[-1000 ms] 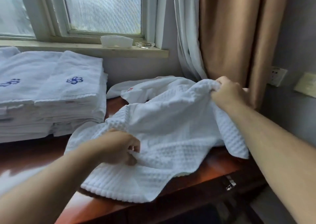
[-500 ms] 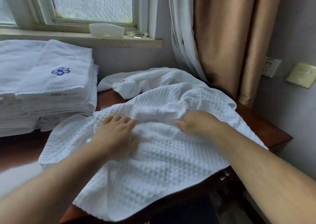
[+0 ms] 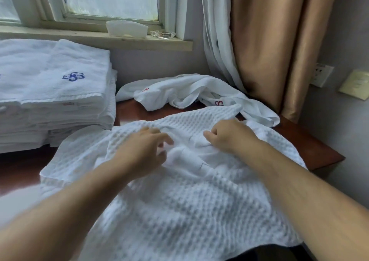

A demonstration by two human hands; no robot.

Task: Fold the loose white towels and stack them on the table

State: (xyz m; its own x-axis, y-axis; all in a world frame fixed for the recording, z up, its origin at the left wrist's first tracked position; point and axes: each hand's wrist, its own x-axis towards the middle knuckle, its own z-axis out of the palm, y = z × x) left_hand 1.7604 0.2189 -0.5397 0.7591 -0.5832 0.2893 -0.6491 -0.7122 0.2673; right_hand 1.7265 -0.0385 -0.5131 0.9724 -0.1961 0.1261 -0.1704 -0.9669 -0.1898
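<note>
A white waffle-weave towel [image 3: 179, 201] lies spread over the brown table [image 3: 311, 147] and hangs over its near edge. Both my hands are on its middle, where the cloth bunches into a ridge. My left hand [image 3: 143, 149] has bent fingers, with a bit of fabric between thumb and fingers. My right hand [image 3: 225, 137] is curled with towel cloth gathered under its fingers. Behind lies a loose crumpled white towel [image 3: 179, 93] with red marks. A tall stack of folded white towels [image 3: 56, 93] with a blue emblem stands at the left.
A windowsill [image 3: 95, 39] runs along the back with a white box [image 3: 127, 28] and a glass dish [image 3: 162, 34]. White and tan curtains [image 3: 259, 41] hang at the right, by the table's far corner. A wall socket [image 3: 321, 75] is further right.
One second ago my right hand held the towel's edge up high; it has come down to the middle. The towel now lies spread, and my left hand's fingers have bent into the fabric.
</note>
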